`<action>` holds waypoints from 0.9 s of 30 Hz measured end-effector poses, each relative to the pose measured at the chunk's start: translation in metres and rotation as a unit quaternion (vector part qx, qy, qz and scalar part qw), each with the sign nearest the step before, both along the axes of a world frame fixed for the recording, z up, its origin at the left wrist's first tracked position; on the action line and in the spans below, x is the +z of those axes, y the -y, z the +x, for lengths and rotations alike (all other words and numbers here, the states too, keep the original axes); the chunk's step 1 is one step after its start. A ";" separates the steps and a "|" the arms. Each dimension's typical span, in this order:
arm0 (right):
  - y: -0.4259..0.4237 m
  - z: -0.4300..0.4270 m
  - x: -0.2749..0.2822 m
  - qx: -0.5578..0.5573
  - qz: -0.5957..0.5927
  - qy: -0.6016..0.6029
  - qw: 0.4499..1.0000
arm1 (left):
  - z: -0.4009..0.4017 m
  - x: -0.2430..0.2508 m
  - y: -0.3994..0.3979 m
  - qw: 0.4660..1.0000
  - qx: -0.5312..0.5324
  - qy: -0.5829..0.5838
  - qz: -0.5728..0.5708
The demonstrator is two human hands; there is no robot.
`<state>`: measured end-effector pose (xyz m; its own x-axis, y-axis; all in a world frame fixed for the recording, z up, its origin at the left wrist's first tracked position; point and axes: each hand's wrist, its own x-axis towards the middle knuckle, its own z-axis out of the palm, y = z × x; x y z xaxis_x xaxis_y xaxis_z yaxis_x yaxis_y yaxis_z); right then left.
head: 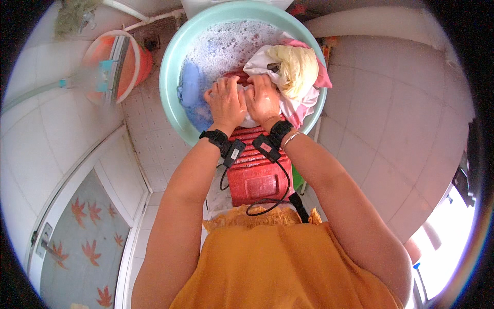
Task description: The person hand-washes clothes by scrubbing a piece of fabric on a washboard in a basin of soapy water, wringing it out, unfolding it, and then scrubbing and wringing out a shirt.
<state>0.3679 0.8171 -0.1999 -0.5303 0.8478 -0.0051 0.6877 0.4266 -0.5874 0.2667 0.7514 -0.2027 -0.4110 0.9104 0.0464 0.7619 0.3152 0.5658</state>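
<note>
Side by side, my left hand (227,102) and my right hand (264,100) press down on a wet white cloth (250,123), fingers curled over it. Most of that cloth is hidden under the hands. It lies on a red ridged washboard (254,154), whose upper end reaches into a teal plastic basin (167,96). White suds (231,42) cover the water at the far side. Blue fabric (191,87) soaks left of my left hand. A pale yellow cloth (297,71) rests on pink-and-white fabric (323,77) to the right of my right hand.
At the left a red bucket (144,63) stands below a mop (112,73) with a metal head. A door (88,231) with leaf decorations is at lower left. Tiled wall (386,96) rises on the right. Black wrist straps trail a cable (287,177) over the washboard.
</note>
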 end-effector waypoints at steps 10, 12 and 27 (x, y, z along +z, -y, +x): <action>0.097 0.069 0.046 0.127 0.032 0.039 0.991 | 0.043 0.031 0.114 0.990 -0.142 -0.001 0.026; 0.055 0.044 0.007 0.087 0.144 0.026 0.985 | 0.026 0.010 0.063 0.992 -0.109 -0.056 0.025; 0.087 0.050 0.057 0.049 -0.041 -0.082 0.995 | 0.041 0.042 0.088 0.987 -0.033 0.130 0.083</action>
<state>0.4180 0.7299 -0.1424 -0.6103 0.7919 0.0209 0.5369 0.4329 -0.7242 0.3075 0.6638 -0.1610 -0.3685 0.9245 0.0976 0.5998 0.1563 0.7847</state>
